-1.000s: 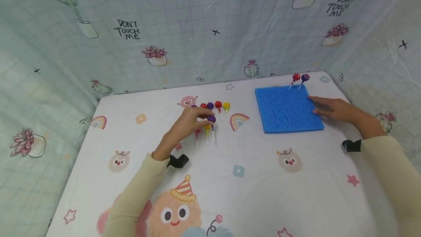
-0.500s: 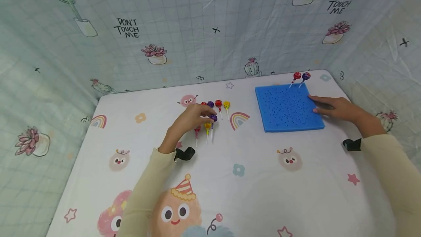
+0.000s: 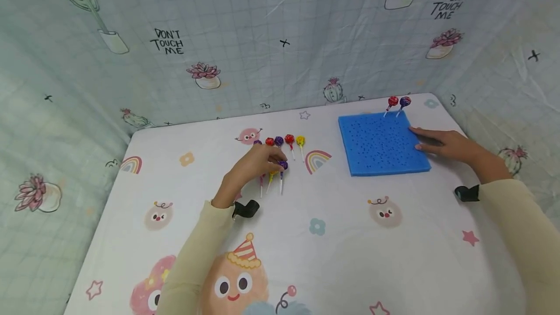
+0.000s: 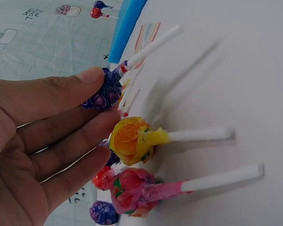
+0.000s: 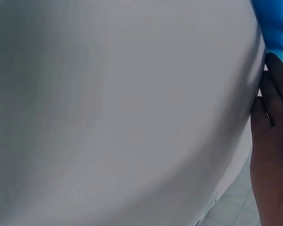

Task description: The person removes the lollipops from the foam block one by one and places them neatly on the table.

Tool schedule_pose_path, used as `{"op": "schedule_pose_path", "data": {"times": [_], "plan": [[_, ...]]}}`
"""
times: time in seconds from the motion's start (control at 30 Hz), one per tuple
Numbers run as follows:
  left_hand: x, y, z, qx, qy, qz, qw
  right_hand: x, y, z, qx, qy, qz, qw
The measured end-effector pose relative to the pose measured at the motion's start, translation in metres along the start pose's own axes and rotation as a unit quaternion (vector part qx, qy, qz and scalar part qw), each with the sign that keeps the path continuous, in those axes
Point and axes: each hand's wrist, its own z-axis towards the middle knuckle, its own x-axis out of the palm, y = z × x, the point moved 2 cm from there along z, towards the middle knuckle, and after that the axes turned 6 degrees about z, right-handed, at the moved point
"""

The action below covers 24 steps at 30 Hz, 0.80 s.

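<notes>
In the left wrist view my left hand (image 4: 47,117) pinches the wrapped head of a purple lollipop (image 4: 104,92) between thumb and forefinger, its white stick pointing away from the palm. Just below it, a yellow lollipop (image 4: 132,140) and a pink one (image 4: 132,190) lie on the table near the other fingertips. At the right, my right hand (image 3: 444,145) rests with extended fingers against the side of a blue foam board (image 3: 380,145) dotted with holes. A red lollipop (image 3: 393,101) and a purple lollipop (image 3: 405,101) stand tilted at the board's far right corner.
Beyond my left hand lie more lollipops, among them a red one (image 3: 289,139) and a yellow one (image 3: 300,141). A printed white cloth covers the table (image 3: 341,256). Patterned curtains (image 3: 245,28) hang close behind and along both sides.
My left hand has shifted slightly right, and the pinched purple lollipop has come a little nearer with its stick swung left. The neighbouring yellow lollipop's stick also turned left. My right hand stays put.
</notes>
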Motion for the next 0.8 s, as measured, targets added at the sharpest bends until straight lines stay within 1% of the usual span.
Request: {"op": "schedule_pose_path", "data": {"times": [0.2,0.4,0.5,0.67,0.8], "plan": [[-0.004,0.002,-0.004,-0.008,-0.003,0.007,0.9999,-0.001,0.003,-0.001,0.01,0.005,0.009,0.9999],[-0.003,0.004,0.0,-0.007,-0.002,0.004,1.0,-0.002,0.004,-0.001,0.012,0.008,0.015,0.9998],[-0.002,0.004,0.002,-0.005,-0.003,0.014,0.9999,-0.002,0.003,-0.001,0.015,0.01,0.019,0.9997],[-0.003,0.004,0.005,-0.009,-0.019,0.037,0.9991,-0.002,0.003,0.0,0.025,0.014,0.028,0.9992],[-0.004,0.004,0.007,-0.013,-0.021,0.047,0.9986,-0.002,0.005,0.001,0.034,0.017,0.031,0.9988]]}}
